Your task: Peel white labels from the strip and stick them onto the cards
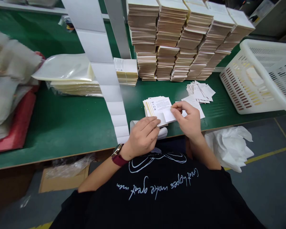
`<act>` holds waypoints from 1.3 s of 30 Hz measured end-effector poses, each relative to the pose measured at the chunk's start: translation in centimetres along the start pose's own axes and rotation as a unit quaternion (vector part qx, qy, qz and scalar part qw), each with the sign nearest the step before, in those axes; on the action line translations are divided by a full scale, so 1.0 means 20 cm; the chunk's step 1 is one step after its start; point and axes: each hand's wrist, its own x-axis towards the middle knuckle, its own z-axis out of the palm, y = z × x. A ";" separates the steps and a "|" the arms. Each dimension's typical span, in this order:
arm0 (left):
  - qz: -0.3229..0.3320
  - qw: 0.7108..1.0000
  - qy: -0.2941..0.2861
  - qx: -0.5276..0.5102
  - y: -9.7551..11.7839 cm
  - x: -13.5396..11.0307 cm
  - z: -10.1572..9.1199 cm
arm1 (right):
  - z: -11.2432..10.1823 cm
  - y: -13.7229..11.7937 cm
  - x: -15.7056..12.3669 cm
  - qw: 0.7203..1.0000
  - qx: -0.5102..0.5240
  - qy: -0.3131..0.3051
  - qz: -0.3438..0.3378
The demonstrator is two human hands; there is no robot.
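Note:
My left hand (142,136) lies over the near edge of a small stack of printed white leaflets (158,107) and grips it. My right hand (187,121) pinches a small white label (169,114) between thumb and fingers, just above the stack. A long strip of white labels (105,79) hangs down from the upper left and curls under my left hand. A loose fan of printed sheets (200,92) lies beyond my right hand on the green work table (54,127).
Tall stacks of booklets (178,41) rise behind the hands, and a white slotted plastic basket (257,76) stands at the right. Plastic-wrapped packs (66,74) and a red tray (19,124) lie left. Crumpled white plastic (230,148) sits on the floor.

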 end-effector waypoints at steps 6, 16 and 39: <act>0.003 1.000 -0.010 -0.002 -0.01 -0.01 -0.01 | 0.06 0.03 0.01 0.999 -0.015 -0.032 0.008; 0.009 1.000 -0.024 -0.009 -0.02 -0.01 -0.01 | 0.02 0.04 0.06 0.984 -0.170 -0.031 0.033; -0.051 0.990 0.059 -0.115 -0.01 0.03 -0.05 | -0.22 0.35 -0.12 0.947 -0.299 0.113 0.040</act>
